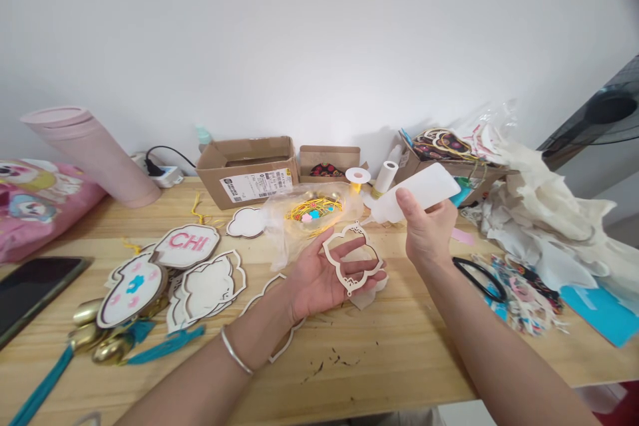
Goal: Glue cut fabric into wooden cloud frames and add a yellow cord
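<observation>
A thin wooden frame point(348, 285) with a scalloped outline and cut-out corners rests across the upturned fingers of my left hand point(310, 285), which holds it over the table. My right hand point(428, 229) is wrapped around a white squeeze bottle point(424, 192), thumb on top. The bottle is tipped so that its narrow nozzle points down-left, close to the frame's upper edge. Whether the nozzle touches the wood, I cannot tell. Behind my left hand, a pale piece point(368, 294) lies on the table, partly hidden. Another scalloped frame point(282, 350) lies partly under my left forearm.
Finished ornaments point(130, 289), brass bells point(108, 349) and stacked wooden pieces point(204, 289) lie left, near a phone point(37, 289). A cardboard box point(244, 173) and bag of yellow cords point(279, 239) stand behind. Cloth point(554, 213) and scraps point(524, 289) lie right.
</observation>
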### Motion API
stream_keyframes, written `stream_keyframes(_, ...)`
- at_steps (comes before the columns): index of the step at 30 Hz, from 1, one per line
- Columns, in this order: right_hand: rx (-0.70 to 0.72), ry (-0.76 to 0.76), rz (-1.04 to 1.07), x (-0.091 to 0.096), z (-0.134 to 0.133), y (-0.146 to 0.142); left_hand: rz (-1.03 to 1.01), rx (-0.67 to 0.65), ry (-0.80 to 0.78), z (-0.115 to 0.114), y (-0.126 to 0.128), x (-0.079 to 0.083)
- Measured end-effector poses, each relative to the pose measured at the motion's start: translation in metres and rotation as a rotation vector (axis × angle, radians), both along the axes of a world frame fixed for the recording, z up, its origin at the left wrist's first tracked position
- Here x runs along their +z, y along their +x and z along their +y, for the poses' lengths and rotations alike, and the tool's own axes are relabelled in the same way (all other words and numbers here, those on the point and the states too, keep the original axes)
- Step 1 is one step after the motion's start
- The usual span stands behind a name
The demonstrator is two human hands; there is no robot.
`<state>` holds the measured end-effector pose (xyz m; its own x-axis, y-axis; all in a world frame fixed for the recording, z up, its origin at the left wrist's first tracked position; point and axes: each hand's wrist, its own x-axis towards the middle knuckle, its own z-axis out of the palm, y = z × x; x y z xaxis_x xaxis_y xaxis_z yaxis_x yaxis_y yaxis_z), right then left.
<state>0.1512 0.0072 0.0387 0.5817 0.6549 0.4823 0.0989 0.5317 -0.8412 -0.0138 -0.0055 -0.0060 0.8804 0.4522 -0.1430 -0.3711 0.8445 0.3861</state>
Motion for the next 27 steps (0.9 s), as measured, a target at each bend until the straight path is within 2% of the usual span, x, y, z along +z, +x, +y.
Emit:
stream_keyframes(11,-0.004,-0.033,-0.082,-0.0002,-0.0024,0.0000,-0.004,0.002,0.021,0.0001,0.0000,-0.0014)
stream_keyframes(27,-0.014,0.001,-0.121,-0.0031,-0.0029,0.0007,0.013,0.019,-0.029,-0.0014,0.0007,0.0023)
